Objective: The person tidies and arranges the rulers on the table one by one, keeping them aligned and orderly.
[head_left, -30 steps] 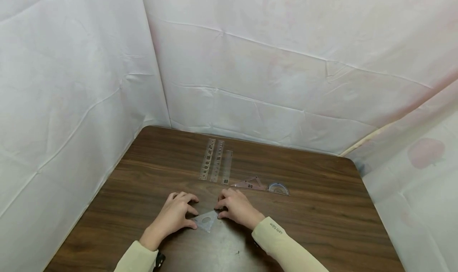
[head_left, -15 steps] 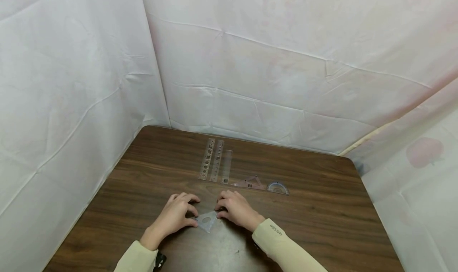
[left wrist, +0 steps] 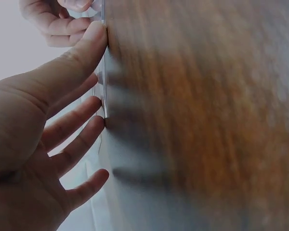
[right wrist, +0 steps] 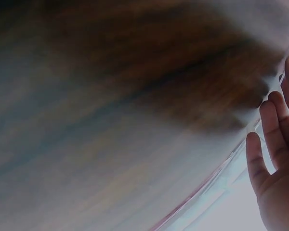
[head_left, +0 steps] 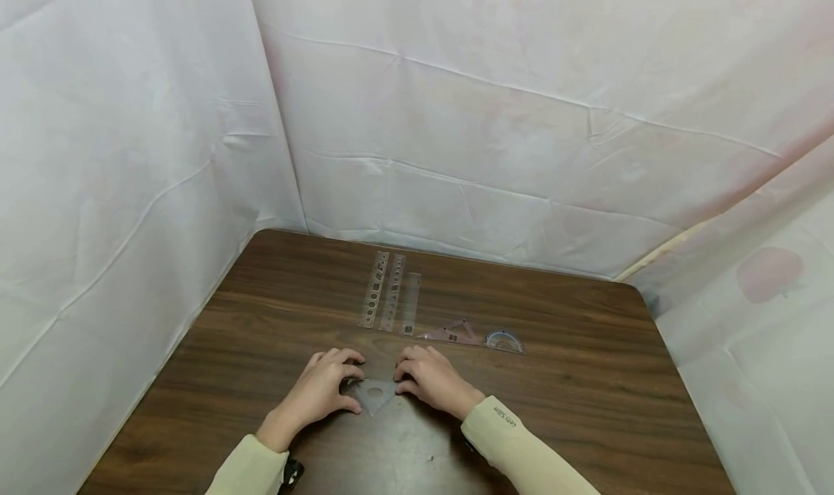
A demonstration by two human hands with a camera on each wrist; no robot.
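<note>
three straight rulers (head_left: 392, 301), two set squares (head_left: 374, 394), one protractor (head_left: 504, 341)

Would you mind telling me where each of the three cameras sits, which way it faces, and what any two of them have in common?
Head: worn on the head, looking forward and down at the brown table; it shows the left hand, the right hand, both sleeves, and the clear triangle between the hands.
Left wrist: on the left wrist, looking along the tabletop; it shows the left fingers touching a clear plastic edge.
Right wrist: on the right wrist, low over the blurred wood; it shows only right fingertips.
Shared: the head and left wrist views both show both hands.
</note>
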